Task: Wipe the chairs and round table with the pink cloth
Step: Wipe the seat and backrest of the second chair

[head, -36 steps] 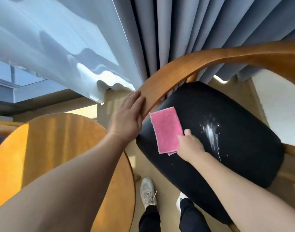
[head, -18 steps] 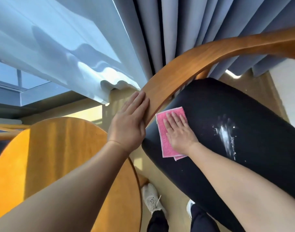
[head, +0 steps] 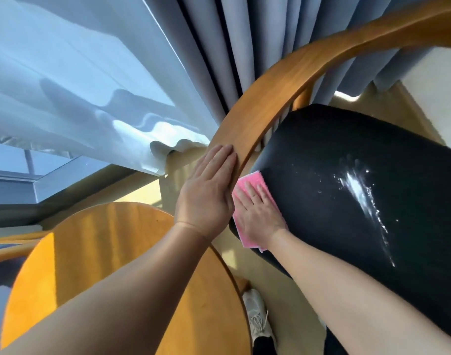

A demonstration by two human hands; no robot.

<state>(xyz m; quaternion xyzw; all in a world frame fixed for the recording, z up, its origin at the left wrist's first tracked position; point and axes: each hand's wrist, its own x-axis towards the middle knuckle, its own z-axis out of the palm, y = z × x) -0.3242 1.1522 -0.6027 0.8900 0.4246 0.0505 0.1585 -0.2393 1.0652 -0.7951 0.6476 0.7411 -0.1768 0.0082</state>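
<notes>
The pink cloth [head: 254, 179] has been slid from just inside the left edge of the black chair seat [head: 347, 155] to that edge itself, where its lower end now overhangs. It is pressed flat by the right hand [head: 260, 213], whose fingers are straight and spread, not curled round anything (a second ago a corner was pinched). The left hand [head: 206, 193] is laid with straight, closed fingers against the lower end of the curved wooden back rail [head: 283, 83], gripping nothing. A white streak [head: 357, 190] is seen toward the middle of the seat, well apart from the cloth. The round table [head: 91, 252] lies under the left forearm, just beside the seat's left edge. Grey curtains [head: 245, 47] hang behind the rail.
</notes>
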